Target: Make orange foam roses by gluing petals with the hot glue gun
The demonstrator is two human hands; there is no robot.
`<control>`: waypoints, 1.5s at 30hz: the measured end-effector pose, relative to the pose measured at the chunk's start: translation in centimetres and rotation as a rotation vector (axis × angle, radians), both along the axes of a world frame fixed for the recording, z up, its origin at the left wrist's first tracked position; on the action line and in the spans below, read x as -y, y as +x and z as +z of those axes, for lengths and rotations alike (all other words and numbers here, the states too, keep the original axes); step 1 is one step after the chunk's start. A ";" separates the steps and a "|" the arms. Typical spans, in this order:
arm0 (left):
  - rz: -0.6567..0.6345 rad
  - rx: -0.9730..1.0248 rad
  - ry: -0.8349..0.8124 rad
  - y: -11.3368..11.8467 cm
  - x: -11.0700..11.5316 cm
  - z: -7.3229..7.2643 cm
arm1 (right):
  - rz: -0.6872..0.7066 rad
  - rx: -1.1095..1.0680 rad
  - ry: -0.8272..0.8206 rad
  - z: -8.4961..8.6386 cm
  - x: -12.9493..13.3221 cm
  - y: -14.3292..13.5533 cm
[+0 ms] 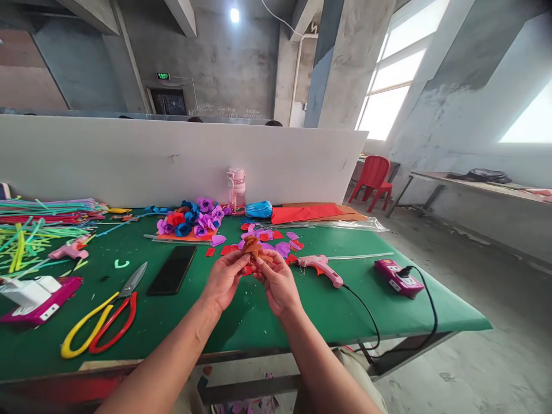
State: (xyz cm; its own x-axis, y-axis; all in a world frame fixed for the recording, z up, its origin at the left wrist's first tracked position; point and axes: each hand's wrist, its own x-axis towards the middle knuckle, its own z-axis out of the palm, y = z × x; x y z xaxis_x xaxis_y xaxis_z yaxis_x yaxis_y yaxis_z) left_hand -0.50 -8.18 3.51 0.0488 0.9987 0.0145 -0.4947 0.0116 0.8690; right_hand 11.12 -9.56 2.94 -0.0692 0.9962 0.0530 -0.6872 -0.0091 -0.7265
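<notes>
Between my hands, just above the green table (276, 313), is a brown paper flower (253, 246). My left hand (225, 277) pinches it from the left with thumb and fingers. On the other side my right hand (278, 280) grips its lower part, fingertips almost meeting those of the left. The flower's base is partly hidden by my fingers. Loose purple petals (282, 249) and red petals (229, 249) lie around and behind my hands. A pink glue gun (321, 265) rests to the right of my right hand, a clear glue stick in its back.
Scissors (114, 316) and a black phone (171, 270) lie at left. Finished paper flowers (192, 218), a blue packet (259, 209), red paper sheets (306, 213) and a pink bottle (237, 187) line the back. A corded power strip (399, 278) sits at right; colourful stems (47, 213) fill the far left.
</notes>
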 end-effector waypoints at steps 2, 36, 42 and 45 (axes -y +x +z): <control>0.006 -0.007 0.009 0.1 0.0 0.0 | -0.030 0.032 0.023 -0.1 0.1 -0.1; -0.016 0.013 0.054 0.2 0.2 0.2 | -0.037 -0.117 -0.106 -0.6 -0.2 -0.4; 0.007 0.008 0.068 0.4 0.1 0.1 | -0.037 -0.129 -0.072 -0.5 -0.2 -0.3; 0.054 -0.043 0.125 0.5 0.1 0.0 | -0.043 -0.104 -0.049 -0.6 -0.1 -0.4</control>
State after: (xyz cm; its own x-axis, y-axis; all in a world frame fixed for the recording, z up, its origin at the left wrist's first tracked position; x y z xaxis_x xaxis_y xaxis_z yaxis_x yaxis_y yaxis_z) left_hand -0.04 -8.32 3.55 -0.0018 0.9904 0.1383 -0.4544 -0.1240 0.8821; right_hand 10.74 -9.50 2.35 -0.0229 0.9997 0.0086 -0.7595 -0.0118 -0.6504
